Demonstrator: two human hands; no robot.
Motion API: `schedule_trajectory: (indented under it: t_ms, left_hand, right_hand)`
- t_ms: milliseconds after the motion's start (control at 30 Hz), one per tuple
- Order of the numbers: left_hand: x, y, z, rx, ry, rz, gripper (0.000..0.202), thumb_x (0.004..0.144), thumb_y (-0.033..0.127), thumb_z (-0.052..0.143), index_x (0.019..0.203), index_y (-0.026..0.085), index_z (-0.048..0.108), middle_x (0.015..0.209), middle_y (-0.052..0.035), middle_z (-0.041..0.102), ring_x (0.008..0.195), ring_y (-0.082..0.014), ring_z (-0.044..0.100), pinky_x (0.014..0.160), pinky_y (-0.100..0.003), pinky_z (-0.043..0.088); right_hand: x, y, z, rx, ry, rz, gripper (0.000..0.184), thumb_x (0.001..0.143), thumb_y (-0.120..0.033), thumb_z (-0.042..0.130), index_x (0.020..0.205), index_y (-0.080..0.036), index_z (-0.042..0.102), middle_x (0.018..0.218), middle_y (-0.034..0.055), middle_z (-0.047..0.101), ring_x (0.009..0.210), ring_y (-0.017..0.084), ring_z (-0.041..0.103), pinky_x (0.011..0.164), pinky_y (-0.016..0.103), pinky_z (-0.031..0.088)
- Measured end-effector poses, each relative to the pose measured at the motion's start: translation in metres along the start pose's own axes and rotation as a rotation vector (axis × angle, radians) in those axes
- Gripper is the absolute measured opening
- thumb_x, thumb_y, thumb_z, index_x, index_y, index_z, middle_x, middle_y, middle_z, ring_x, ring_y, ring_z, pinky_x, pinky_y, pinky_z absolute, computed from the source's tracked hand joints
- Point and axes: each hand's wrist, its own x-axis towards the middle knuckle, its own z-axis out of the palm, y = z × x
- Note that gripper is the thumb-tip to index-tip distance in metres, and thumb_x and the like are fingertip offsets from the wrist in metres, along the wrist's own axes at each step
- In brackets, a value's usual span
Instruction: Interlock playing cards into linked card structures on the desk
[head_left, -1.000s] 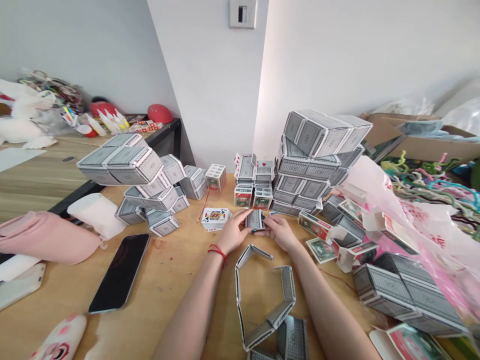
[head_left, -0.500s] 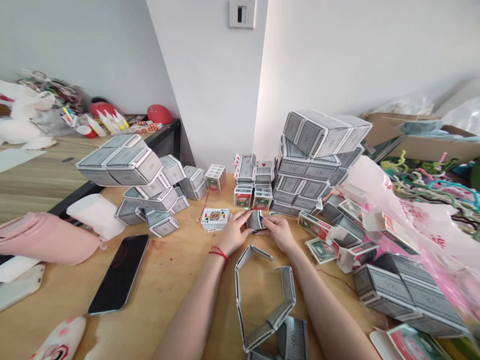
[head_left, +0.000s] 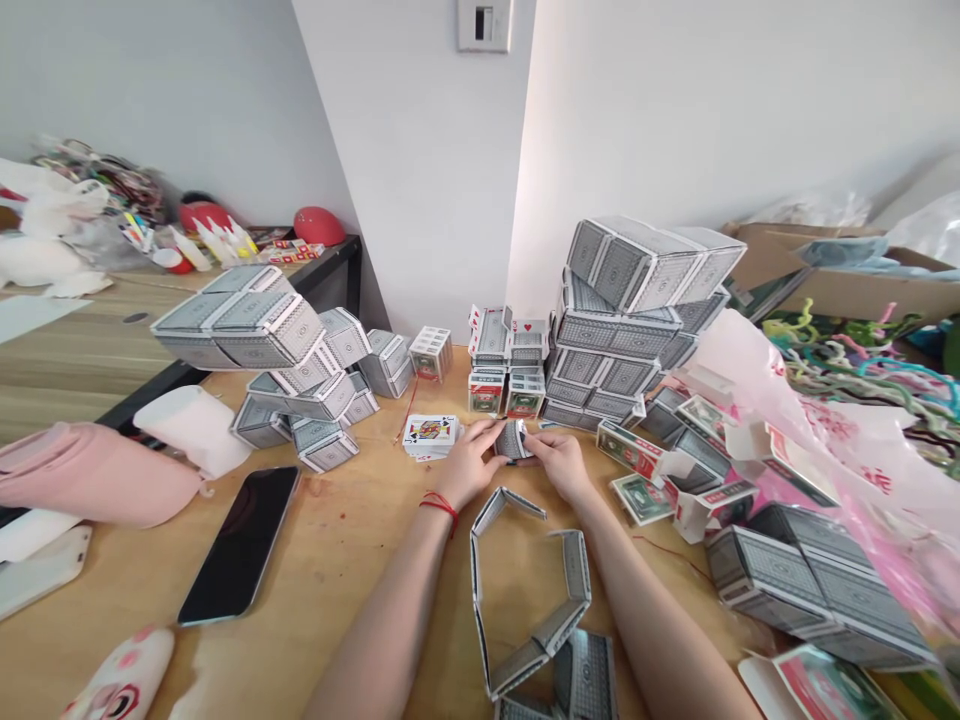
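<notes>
My left hand (head_left: 466,464) and my right hand (head_left: 559,463) meet over the wooden table (head_left: 337,560), both pinched on a small grey-backed playing card piece (head_left: 512,439) that is bent between the fingers. A red string circles my left wrist. Just to the left lies a face-up deck of cards (head_left: 430,433). Between my forearms stands a linked chain of folded cards (head_left: 525,590), forming an open loop.
Piles of folded-card blocks stand left (head_left: 274,350) and right (head_left: 637,320) against the wall. A black phone (head_left: 241,543) lies at the left, by pink cloth (head_left: 90,485). Card boxes (head_left: 652,470), more blocks (head_left: 810,585) and a pink plastic bag (head_left: 825,450) crowd the right.
The card piece between my fingers has gone from flat to bent and narrower. My hands have stayed in the same spot.
</notes>
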Motion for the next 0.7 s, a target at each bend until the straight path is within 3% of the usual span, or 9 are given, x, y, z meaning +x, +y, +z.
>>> schedule_trajectory:
  t_ms: [467, 700]
  left_hand:
    - [0.0018, 0.0025, 0.0022, 0.011, -0.005, -0.005, 0.054, 0.075, 0.022, 0.059, 0.125, 0.021, 0.04, 0.121, -0.0085, 0.05, 0.113, -0.0211, 0.046, 0.095, -0.038, 0.04]
    - [0.003, 0.0084, 0.0014, 0.051, -0.011, -0.01, 0.052, 0.076, 0.031, 0.059, 0.124, 0.019, 0.042, 0.117, -0.0081, 0.052, 0.109, -0.0205, 0.048, 0.094, -0.036, 0.041]
  right_hand:
    - [-0.0013, 0.0036, 0.0008, -0.234, 0.112, -0.111, 0.03, 0.068, -0.042, 0.061, 0.056, -0.016, 0.066, 0.056, 0.0023, 0.063, 0.053, 0.017, 0.058, 0.054, 0.028, 0.048]
    - [-0.0001, 0.0022, -0.0012, -0.132, 0.031, -0.104, 0.035, 0.069, -0.047, 0.058, 0.053, -0.016, 0.062, 0.053, 0.0017, 0.06, 0.054, 0.017, 0.057, 0.054, 0.028, 0.047]
